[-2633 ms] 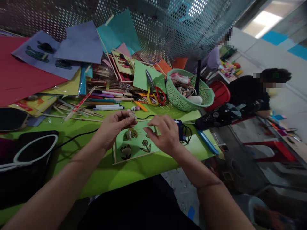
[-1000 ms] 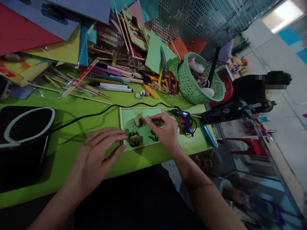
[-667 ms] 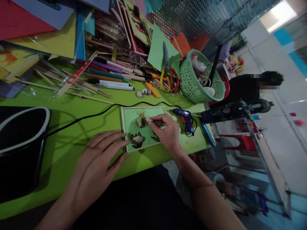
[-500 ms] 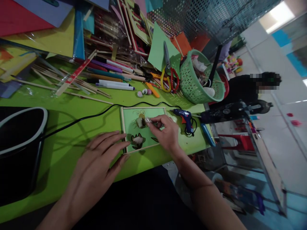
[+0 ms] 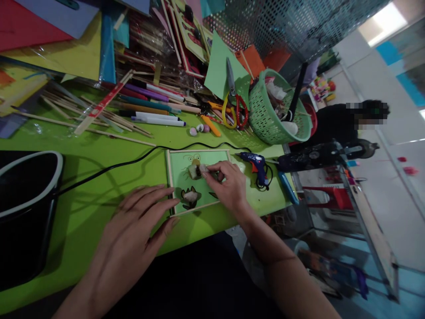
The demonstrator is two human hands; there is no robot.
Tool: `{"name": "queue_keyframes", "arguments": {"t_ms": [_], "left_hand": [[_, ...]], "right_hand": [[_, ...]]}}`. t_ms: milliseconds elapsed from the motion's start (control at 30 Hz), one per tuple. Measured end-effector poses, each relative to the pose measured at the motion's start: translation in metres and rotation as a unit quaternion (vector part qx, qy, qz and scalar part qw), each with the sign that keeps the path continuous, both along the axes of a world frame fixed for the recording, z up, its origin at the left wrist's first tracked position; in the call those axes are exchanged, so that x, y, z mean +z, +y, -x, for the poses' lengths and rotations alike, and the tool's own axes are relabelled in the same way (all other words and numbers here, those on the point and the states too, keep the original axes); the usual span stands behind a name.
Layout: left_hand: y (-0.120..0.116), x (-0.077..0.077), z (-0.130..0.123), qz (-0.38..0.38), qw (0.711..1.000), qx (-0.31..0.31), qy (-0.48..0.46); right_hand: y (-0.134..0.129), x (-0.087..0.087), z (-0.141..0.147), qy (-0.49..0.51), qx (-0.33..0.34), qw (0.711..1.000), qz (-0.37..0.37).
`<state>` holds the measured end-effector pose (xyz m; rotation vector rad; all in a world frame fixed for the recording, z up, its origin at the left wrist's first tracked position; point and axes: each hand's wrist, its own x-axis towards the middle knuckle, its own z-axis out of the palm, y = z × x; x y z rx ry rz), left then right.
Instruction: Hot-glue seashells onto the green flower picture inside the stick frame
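A green card (image 5: 207, 159) framed with thin wooden sticks lies on the green table. On it a pale stone (image 5: 193, 172) forms the body of a drawn creature with round eyes. Lower down, another stone (image 5: 190, 196) sits among dark drawn shapes. My right hand (image 5: 229, 184) pinches a small pale stone (image 5: 203, 169) between thumb and forefinger, right beside the upper stone. My left hand (image 5: 139, 221) has its fingers apart, fingertips at the frame's left edge, holding nothing. A blue glue gun (image 5: 254, 163) lies right of the frame.
A black cable (image 5: 133, 160) runs behind the frame to a black bin (image 5: 29, 230) at left. Pens (image 5: 159, 120), sticks, scissors (image 5: 232, 97) and a green basket (image 5: 270, 119) stand farther back. A person (image 5: 335, 119) in black is at the right.
The stone in my right hand has moved very slightly left and down. My left hand stays at the frame's edge, almost unmoved.
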<state>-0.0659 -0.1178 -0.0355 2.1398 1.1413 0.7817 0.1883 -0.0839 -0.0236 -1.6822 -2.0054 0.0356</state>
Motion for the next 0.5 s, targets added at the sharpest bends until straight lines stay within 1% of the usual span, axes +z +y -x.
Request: {"name": "queue_keyframes", "arguments": {"t_ms": [300,500], "left_hand": [[-0.0005,-0.0024,0.0018,0.014,1.0,-0.008,0.01],[0.0008,-0.001,0.0015,0.007,1.0,-0.006,0.01]], "right_hand": [[0.0002,-0.0009,0.001,-0.007,0.005,1.0,0.001],[0.0014,-0.0003,-0.0016,-0.025,0.001,0.999,0.029]]}}
